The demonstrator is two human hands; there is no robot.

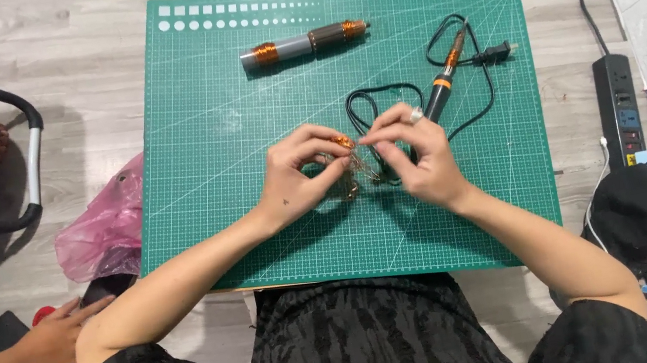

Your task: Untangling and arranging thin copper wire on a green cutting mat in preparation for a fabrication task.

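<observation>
Copper wire (345, 143) sits pinched between left hand (294, 179) and right hand (419, 158) fingers.

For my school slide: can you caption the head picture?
Two hands pinch copper wire over a green mat.

wire piece (349, 164) too small, fingers (388, 143) cover pt

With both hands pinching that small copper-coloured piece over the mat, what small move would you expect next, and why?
Probably a slight twist or pull with the right hand while the left hand steadies. Both pinch a small copper-coloured piece with thin wire trailing below it, over the green cutting mat. The corded soldering iron lies untouched beside the right hand, so hand work seems likeliest.
</observation>
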